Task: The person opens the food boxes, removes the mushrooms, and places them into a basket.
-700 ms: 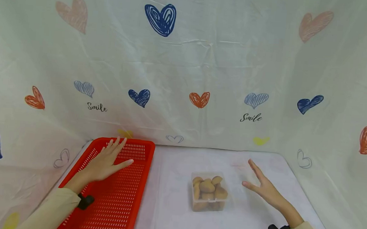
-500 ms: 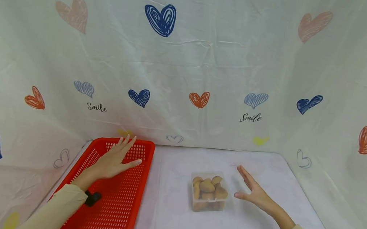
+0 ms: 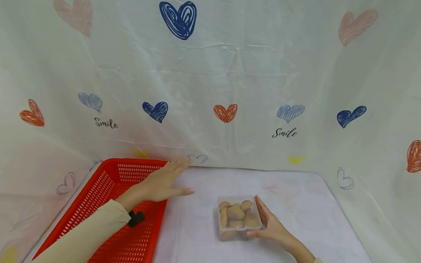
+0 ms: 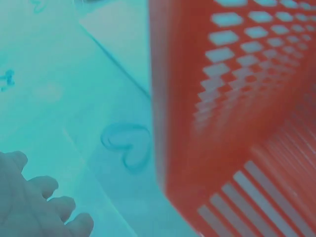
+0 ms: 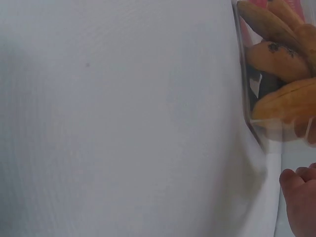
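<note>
A clear plastic box [image 3: 238, 219] of tan, rounded pieces stands on the white table; in the right wrist view the same pieces [image 5: 281, 61] show through its wall. My right hand [image 3: 270, 225] is at the box's right side, fingers straight along the far right corner and thumb at the near corner. Fingertips [image 5: 292, 178] of that hand show at the lower right of the right wrist view. My left hand [image 3: 158, 183] is spread flat, palm down, above the right rim of the red basket [image 3: 125, 241], thumb pointing toward the box. It holds nothing.
The red slotted basket takes up the left of the table, its wall [image 4: 170, 98] close in the left wrist view. A white sheet [image 3: 201, 64] printed with hearts hangs behind the table [image 3: 193, 247]. Black wrist cameras are worn on both arms.
My left hand has moved right, from over the basket's middle to its right rim. My right hand has moved left to the box. The head view has shifted slightly.
</note>
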Demonstrator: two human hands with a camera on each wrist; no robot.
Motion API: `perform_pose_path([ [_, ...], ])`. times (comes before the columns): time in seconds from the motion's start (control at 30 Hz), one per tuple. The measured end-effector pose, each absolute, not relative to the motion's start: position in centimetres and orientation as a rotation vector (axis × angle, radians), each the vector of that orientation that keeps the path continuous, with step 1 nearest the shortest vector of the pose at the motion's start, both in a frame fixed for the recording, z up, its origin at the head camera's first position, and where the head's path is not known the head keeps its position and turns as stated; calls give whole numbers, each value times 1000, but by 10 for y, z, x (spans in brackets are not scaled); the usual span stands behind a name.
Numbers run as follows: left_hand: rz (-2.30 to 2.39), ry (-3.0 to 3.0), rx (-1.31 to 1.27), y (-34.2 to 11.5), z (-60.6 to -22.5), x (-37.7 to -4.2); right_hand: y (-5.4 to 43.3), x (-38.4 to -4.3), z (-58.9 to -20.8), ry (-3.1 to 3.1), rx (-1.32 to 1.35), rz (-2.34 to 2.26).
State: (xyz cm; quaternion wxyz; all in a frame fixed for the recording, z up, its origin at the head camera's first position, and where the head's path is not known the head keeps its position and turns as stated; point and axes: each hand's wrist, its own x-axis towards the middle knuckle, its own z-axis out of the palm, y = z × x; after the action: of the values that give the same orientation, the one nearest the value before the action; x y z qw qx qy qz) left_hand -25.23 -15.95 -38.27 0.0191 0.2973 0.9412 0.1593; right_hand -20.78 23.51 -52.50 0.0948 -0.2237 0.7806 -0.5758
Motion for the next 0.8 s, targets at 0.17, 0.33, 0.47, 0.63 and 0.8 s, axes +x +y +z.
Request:
perform_pose_path([
  [0.17, 461, 2860, 968, -132, -387, -253, 228, -208, -530, 2326, -504, -1688],
  [0.33, 358, 2787, 1120, -103, -396, -249, 222, -208, -536, 2374, -493, -1701],
  [0.47, 290, 2720, 1248, -80, -405, -240, 219, -208, -539, 2369, -541, -1742],
  [0.63, 211, 2674, 1294, -53, -416, -233, 217, -207, -540, 2328, -534, -1746],
  [0.8, 180, 2621, 1264, -32, -428, -230, 217, -201, -539, 2250, -495, -1721],
])
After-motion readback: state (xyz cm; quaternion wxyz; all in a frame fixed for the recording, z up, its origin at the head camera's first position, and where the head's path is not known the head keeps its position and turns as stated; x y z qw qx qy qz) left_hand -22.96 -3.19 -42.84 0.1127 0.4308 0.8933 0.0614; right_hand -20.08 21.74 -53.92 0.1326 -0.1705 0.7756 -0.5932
